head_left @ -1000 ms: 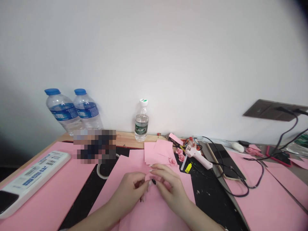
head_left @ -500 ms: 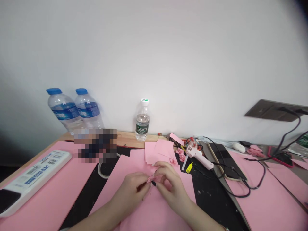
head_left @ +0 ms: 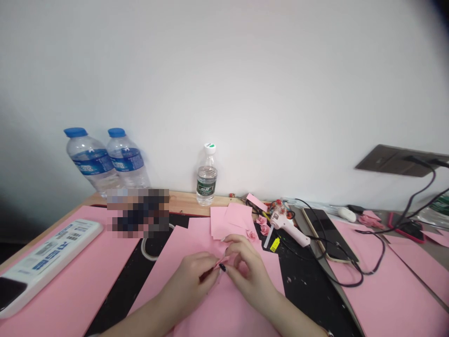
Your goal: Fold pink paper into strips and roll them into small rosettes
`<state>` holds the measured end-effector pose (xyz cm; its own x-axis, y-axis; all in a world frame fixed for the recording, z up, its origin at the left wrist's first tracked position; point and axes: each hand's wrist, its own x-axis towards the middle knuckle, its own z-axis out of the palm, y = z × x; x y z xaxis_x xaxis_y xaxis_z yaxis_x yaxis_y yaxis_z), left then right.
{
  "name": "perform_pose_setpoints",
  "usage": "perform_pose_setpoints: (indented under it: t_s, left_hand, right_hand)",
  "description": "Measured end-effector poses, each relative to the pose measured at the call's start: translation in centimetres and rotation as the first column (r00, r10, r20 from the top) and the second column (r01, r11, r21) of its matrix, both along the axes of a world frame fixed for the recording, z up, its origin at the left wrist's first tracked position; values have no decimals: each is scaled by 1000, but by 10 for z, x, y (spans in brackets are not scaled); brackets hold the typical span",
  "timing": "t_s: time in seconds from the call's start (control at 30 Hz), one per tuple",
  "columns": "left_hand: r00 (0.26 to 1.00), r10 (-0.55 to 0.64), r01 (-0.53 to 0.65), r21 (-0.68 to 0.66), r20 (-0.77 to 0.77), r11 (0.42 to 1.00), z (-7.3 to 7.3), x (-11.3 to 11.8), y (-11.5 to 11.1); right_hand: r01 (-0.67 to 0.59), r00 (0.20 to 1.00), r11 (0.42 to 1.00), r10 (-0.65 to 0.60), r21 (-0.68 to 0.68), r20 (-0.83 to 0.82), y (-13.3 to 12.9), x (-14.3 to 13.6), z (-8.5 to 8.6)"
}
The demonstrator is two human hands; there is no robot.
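Between the fingertips of both hands is a small folded piece of pink paper (head_left: pixel 221 260), partly hidden by the fingers. My left hand (head_left: pixel 193 274) pinches its left side, closed. From the right, my right hand (head_left: pixel 246 267) is closed on it too, with the thumb's dark nail against the paper and the index finger curved above. Both hands are over large pink paper sheets (head_left: pixel 224 309). Just beyond them lie small pink paper squares (head_left: pixel 231 222) and a folded paper rose (head_left: pixel 251 235). More paper roses (head_left: pixel 264 225) rest beside a pink glue gun (head_left: pixel 289 229).
A white boxed device (head_left: pixel 52 262) lies at left. Two blue-capped bottles (head_left: pixel 128 161) and a smaller water bottle (head_left: pixel 206 185) stand by the wall. Right of the glue gun are a tablet or phone (head_left: pixel 328 234) and black cables (head_left: pixel 351 283). A tape roll (head_left: pixel 145 250) lies left of the sheets.
Both hands keep their pinch on the small pink paper, which has shifted slightly between the fingertips. The whole view has moved a little; nothing else visibly differs.
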<state>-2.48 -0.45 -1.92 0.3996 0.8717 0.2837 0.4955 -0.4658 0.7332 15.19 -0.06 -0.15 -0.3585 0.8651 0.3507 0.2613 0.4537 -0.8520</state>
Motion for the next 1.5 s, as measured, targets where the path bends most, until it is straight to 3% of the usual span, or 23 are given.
perform_pose_setpoints:
  t_s: [0.77, 1.07, 1.2, 1.3, 1.37, 1.43, 1.5]
  left_hand:
    - [1000, 3, -4, 68, 26, 998, -2, 0, -1]
    - [1000, 17, -18, 75, 16, 997, 3, -2, -4]
    - [999, 17, -18, 35, 32, 999, 5, -2, -3]
    - [996, 32, -22, -123, 79, 992, 9, 0, -2]
    - [988, 35, 22, -358, 152, 934, 12, 3, -2]
    - [969, 54, 108, -610, 241, 785, 14, 5, -2]
    - [940, 82, 196, -718, 332, 668, 14, 6, -2]
  right_hand:
    - [-11, 1000, 999, 11, 53, 0, -1, 1, 0]
    - [23, 998, 997, -27, -71, -53, -3, -1, 2]
    - [-5, 995, 991, -9, -130, -104, -2, -2, 3]
    - [-43, 973, 979, -5, -201, -231, 2, -3, 1]
    - [-78, 949, 964, -6, -253, -314, 5, -3, -2]
    - [-102, 936, 943, -17, -317, -351, 7, -3, -5]
    - [-122, 930, 918, -28, -378, -367, 7, -3, -7]
